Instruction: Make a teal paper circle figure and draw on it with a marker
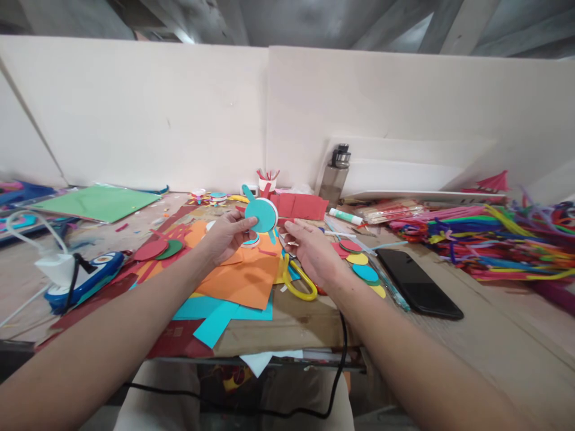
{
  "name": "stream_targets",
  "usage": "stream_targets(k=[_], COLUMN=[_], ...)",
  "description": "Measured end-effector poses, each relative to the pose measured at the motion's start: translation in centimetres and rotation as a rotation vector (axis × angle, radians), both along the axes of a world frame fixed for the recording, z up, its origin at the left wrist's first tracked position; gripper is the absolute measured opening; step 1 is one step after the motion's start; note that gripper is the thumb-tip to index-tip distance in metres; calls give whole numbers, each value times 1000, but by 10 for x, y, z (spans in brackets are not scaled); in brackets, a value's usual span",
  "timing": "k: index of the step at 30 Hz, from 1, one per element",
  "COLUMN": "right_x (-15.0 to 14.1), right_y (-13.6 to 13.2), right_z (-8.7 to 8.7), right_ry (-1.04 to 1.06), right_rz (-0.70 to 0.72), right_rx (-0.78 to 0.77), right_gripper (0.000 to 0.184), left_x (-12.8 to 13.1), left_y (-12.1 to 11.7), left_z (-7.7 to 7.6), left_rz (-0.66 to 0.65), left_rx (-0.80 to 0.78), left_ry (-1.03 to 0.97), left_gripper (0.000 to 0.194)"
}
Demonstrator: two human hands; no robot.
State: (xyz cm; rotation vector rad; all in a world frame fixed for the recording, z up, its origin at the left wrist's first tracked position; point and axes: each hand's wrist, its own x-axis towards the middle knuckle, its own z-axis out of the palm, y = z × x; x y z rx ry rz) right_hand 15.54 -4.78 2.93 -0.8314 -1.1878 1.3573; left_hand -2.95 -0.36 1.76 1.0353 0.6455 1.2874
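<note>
There are 2 hands (230, 234) (309, 244), 1 held turquoise disc (264, 214), 1 pair of scissors (304, 296), 1 smartphone (417, 282), 1 bottle (334, 184).

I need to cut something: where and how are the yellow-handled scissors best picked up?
Probably by the yellow loop, coming from the near side: it points that way and lies uncovered, while the right hand crowds the far end.
</note>
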Motion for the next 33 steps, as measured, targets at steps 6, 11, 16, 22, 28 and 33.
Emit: stream_targets(k=[6, 11, 16, 22, 28, 33], right_x=[3, 2, 2, 0, -2, -2], right_y=[4, 7, 5, 3, 5, 4], right_z=[-2, -2, -1, 0, 0, 1], right_ry=[58, 50, 46, 23, 92, 129], right_rz=[-9, -35, -51, -63, -52, -56], right_rx=[-59, -22, -2, 14, -9, -56], right_gripper=[35, 36, 32, 30, 37, 38], left_x=[-2, -1, 0, 0, 1, 0], left_y=[0, -1, -2, -3, -4, -2], left_z=[1, -1, -3, -2, 0, -2], left_rz=[-17, -36, -61, -62, -59, -70], left_rx=[8, 12, 4, -8, -13, -5], left_ry=[33, 54, 64, 73, 73, 67], left_gripper=[29, 30, 30, 29, 28, 29])
